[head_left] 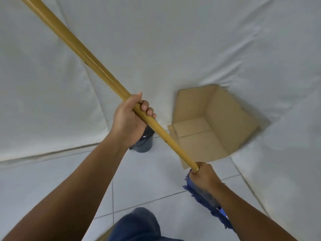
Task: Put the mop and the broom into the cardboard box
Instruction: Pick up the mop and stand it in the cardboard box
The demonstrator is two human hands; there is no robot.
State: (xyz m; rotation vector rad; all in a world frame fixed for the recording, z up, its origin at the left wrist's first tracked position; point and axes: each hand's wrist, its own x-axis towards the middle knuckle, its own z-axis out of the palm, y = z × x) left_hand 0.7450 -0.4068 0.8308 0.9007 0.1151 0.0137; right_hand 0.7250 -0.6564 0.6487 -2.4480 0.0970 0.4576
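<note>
A long yellow wooden handle (pixel 83 53) runs from the top left down to the lower right. My left hand (pixel 130 119) grips it at mid-length. My right hand (pixel 203 174) holds its lower end, just above a blue head with frayed fringe (pixel 205 197) that hangs under my right forearm. I cannot tell whether this is the mop or the broom. The open cardboard box (pixel 231 119) stands on the floor in the corner, beyond and right of my hands, with nothing inside it.
White sheets (pixel 173 40) cover the walls around the corner. A dark grey round object (pixel 144 143) stands on the tiled floor (pixel 147 180) left of the box, partly behind my left hand. My knee in dark blue cloth (pixel 139 225) shows at the bottom.
</note>
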